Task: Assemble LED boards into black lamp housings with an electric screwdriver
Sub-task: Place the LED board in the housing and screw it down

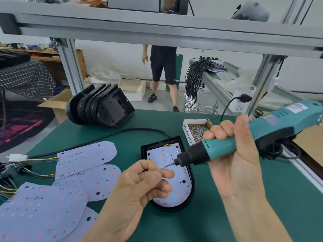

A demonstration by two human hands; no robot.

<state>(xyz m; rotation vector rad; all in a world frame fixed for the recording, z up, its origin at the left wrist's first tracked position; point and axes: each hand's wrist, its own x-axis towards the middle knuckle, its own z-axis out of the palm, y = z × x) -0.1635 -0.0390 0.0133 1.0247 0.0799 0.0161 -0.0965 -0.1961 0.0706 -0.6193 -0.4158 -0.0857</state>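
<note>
A black lamp housing (191,198) lies on the green mat with a white LED board (173,194) seated inside it. My right hand (234,154) grips a teal electric screwdriver (244,137), held above the housing with its bit pointing left and down. My left hand (145,182) hovers over the board, its thumb and forefinger pinched together just under the bit's tip, apparently on a small screw too tiny to see clearly. Several loose LED boards (83,158) with coloured wires lie to the left. A stack of empty black housings (101,107) lies on its side at the back.
A small cardboard box of screws (197,131) sits behind the screwdriver. A black cable (104,137) curves across the mat. A power strip (242,103) hangs on the right frame post. A person (164,70) stands beyond the bench. The bench's aluminium edge (300,170) runs along the right.
</note>
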